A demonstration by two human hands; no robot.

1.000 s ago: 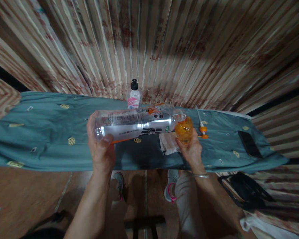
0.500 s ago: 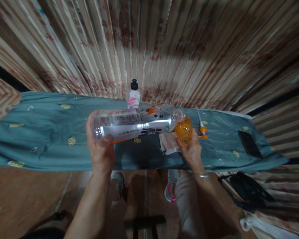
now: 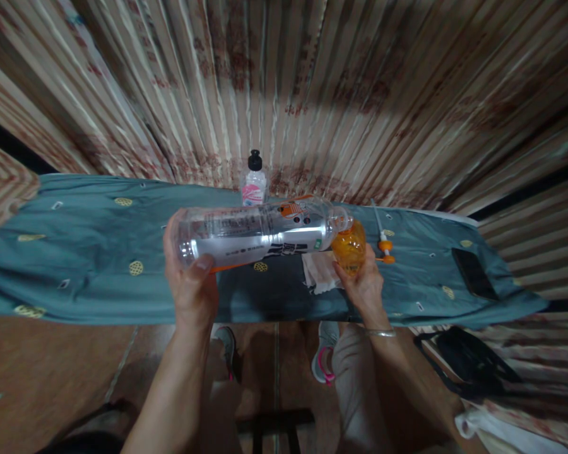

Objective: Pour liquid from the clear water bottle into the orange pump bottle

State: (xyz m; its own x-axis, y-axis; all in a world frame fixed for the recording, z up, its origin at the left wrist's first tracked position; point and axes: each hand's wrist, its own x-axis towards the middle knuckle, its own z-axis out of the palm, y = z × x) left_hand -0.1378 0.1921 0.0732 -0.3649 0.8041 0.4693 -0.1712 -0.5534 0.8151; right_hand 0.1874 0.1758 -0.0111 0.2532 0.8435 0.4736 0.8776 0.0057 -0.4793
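Observation:
My left hand (image 3: 192, 277) is wrapped round the base of a large clear plastic bottle (image 3: 255, 236), which lies nearly level in the air with its mouth toward the right. The label is silvery white with dark and orange print. My right hand (image 3: 365, 280) grips a small amber bottle (image 3: 349, 249) below that mouth. The large bottle's neck meets the top of the amber bottle; whether liquid passes between them I cannot tell. Right of my right hand, an orange pump head (image 3: 385, 249) with a pale tube lies on the cloth.
A small clear bottle (image 3: 254, 183) with a black cap and pink label stands at the table's back edge. A pale folded cloth (image 3: 320, 271) lies under the bottles. A dark phone (image 3: 474, 273) rests at the right on the green tablecloth (image 3: 99, 252). A pleated curtain (image 3: 284, 94) hangs behind.

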